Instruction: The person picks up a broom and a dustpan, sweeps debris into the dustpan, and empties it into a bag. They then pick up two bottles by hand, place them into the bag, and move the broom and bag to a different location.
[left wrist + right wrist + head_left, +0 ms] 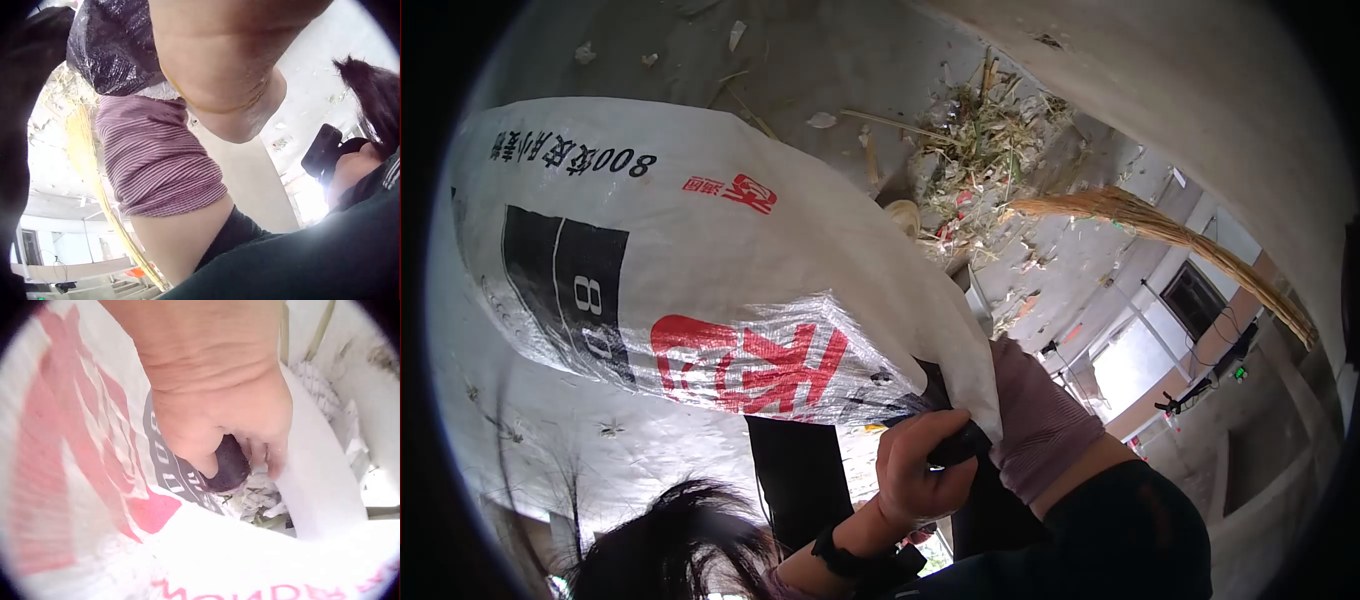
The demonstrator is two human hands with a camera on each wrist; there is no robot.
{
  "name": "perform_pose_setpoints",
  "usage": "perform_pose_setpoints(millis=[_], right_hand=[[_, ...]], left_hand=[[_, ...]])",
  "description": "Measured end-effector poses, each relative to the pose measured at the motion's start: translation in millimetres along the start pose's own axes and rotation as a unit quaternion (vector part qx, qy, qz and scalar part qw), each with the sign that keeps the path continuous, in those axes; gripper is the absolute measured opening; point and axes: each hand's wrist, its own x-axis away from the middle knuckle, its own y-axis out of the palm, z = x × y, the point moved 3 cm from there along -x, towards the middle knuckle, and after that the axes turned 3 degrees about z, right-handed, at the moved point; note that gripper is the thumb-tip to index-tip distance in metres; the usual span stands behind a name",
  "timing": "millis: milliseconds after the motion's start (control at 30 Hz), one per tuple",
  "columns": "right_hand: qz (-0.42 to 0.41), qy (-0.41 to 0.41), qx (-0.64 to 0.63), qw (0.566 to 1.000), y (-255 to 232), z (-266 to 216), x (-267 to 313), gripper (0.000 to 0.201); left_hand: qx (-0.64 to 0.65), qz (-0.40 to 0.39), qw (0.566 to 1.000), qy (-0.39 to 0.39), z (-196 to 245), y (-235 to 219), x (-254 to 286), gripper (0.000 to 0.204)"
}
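In the head view a big white woven sack (700, 260) with red and black print spreads across the left and middle. My left hand (930, 465) grips its edge, fingers curled over it. The left wrist view shows that hand's wrist and palm (225, 75) close up, beside glossy dark material (115, 50) of the sack; the fingertips are hidden. My right arm, in a striped purple sleeve (1045, 420), reaches into the sack. Inside, my right hand (231, 419) holds a dark purple rounded thing (230, 465) between thumb and fingers. I cannot tell its kind.
Pale scraps and green bits (259, 503) lie below my right hand. In the head view a heap of straw and plant scraps (975, 160) litters the floor, with a straw broom (1170, 230) beside it. Dark hair (675, 540) shows at the lower left.
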Motion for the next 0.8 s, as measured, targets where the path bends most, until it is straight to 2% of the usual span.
perform_pose_setpoints(millis=[100,167,300,367,400,433,467,500,533,600,633,700,733,800], right_hand=[[-0.005,-0.052,0.029,0.998,4,17,-5,0.047],[-0.005,-0.08,0.054,0.995,3,26,-1,0.046],[0.001,-0.149,0.121,0.981,-12,26,5,0.044],[0.0,-0.18,0.154,0.972,-18,21,15,0.043],[-0.002,-0.196,0.168,0.966,-18,17,21,0.043],[-0.004,-0.214,0.182,0.96,-20,4,29,0.042],[-0.009,-0.234,0.195,0.953,-12,-6,23,0.042],[-0.032,-0.064,0.258,0.964,-18,-15,36,0.033],[-0.053,0.103,0.313,0.943,-28,-33,56,0.025],[0.075,0.004,0.366,0.927,-46,-34,86,0.024],[0.135,0.147,0.342,0.918,-58,-28,97,0.037],[0.189,0.129,0.419,0.878,-72,-34,112,0.059],[0.19,0.113,0.418,0.881,-74,-31,114,0.059],[0.173,0.133,0.376,0.901,-69,-29,111,0.084]], left_hand=[[0.006,-0.009,1.0,-0.006,-3,0,-6,0.042],[-0.052,-0.019,0.998,0.039,-2,2,-7,0.042],[0.023,0.012,0.999,-0.025,-13,3,4,0.041],[-0.007,-0.042,0.999,-0.014,-3,-1,-2,0.037],[0.004,-0.042,0.999,-0.023,-5,-2,-2,0.035],[-0.012,-0.034,0.999,-0.038,1,-3,-7,0.034],[0.029,-0.011,0.998,-0.057,6,-3,-11,0.033],[0.069,0.015,0.995,-0.072,11,-2,-14,0.032],[0.087,0.039,0.992,-0.077,14,-4,-14,0.029],[0.132,0.047,0.986,-0.092,29,-13,-16,0.027],[0.148,0.055,0.981,-0.109,39,-15,-14,0.026],[0.131,0.085,0.982,-0.101,77,-21,-14,0.024],[0.121,0.112,0.981,-0.104,97,-25,-14,0.022],[0.133,0.128,0.979,-0.091,136,-44,-9,0.021]])
